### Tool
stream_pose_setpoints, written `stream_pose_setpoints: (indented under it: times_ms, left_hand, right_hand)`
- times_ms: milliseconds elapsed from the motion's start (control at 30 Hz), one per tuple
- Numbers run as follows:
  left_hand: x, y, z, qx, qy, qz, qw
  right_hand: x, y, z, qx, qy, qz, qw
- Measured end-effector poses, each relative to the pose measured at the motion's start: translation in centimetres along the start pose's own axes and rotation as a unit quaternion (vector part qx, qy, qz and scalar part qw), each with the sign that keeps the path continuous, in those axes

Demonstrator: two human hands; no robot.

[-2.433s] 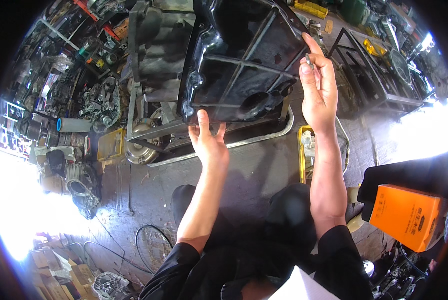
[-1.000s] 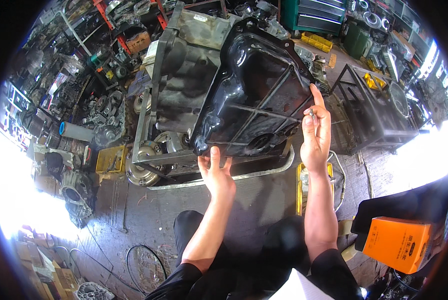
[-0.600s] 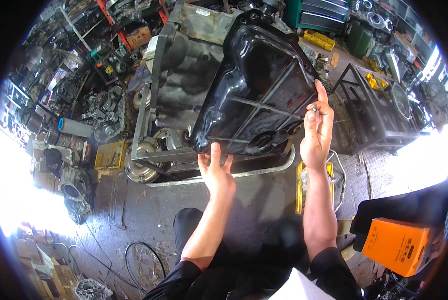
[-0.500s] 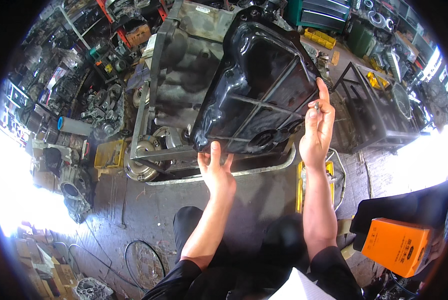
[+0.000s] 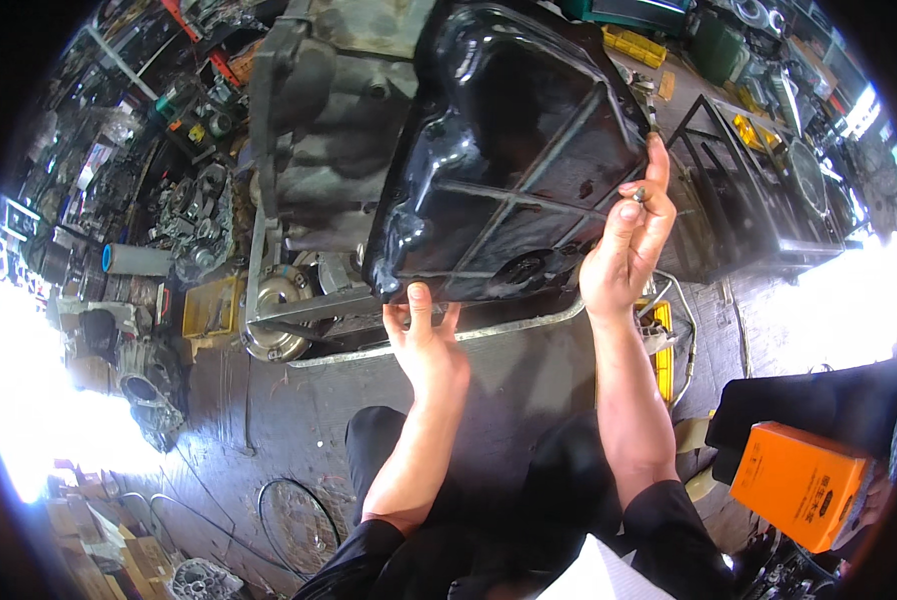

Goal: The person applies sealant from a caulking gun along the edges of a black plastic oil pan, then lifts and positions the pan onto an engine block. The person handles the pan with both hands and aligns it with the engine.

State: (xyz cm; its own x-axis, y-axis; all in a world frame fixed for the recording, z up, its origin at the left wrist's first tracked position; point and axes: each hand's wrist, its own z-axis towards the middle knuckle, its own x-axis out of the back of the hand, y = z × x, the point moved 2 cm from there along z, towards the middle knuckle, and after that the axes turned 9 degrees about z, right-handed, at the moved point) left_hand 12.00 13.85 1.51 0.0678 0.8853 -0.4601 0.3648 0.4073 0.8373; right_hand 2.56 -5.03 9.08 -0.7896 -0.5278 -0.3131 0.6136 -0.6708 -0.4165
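A glossy black oil pan (image 5: 524,140) with raised ribs is tilted up against a grey metal transmission case (image 5: 339,150). My left hand (image 5: 427,345) grips the pan's lower left edge, thumb on the outer face and fingers behind. At the right edge, my right hand (image 5: 624,245) is half curled, its upper fingertip against the rim. A small metal piece, probably a bolt (image 5: 640,195), sticks out between its fingers. The palm side faces the pan, and the pan's inner side is hidden.
A metal frame stand (image 5: 359,303) carries the case. Round metal parts (image 5: 277,315) lie by its lower left. To the right stand a dark metal rack (image 5: 739,190) and a yellow tray (image 5: 664,350). An orange box (image 5: 799,485) is at lower right; a black hose (image 5: 294,525) loops on the floor.
The pan and the case appear larger and higher in the view as it shifts closer. My right hand has moved slightly up along the pan's edge; my left keeps its grip.
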Motion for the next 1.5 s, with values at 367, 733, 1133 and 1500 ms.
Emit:
stream_pose_setpoints:
  times_ms: [367, 733, 1133, 1500]
  left_hand:
    - [-1.3, 0.3, -0.8, -0.033, -0.072, -0.007, 0.997]
    - [-1.8, -0.2, -1.0, -0.021, -0.034, -0.007, 0.999]
    - [-1.4, -0.6, -0.6, -0.038, -0.033, 0.000, 0.999]
    - [-1.8, -0.1, -1.0, -0.038, -0.029, -0.010, 0.999]
  right_hand:
    - [0.9, -0.1, 0.2, -0.049, -0.004, 0.062, 0.997]
    - [0.1, -7.0, 11.2, 0.042, -0.133, -0.275, 0.951]
    - [-3.9, -7.8, 16.6, 0.203, -0.335, -0.341, 0.855]
    - [-3.8, -8.3, 14.4, 0.101, -0.277, -0.446, 0.845]
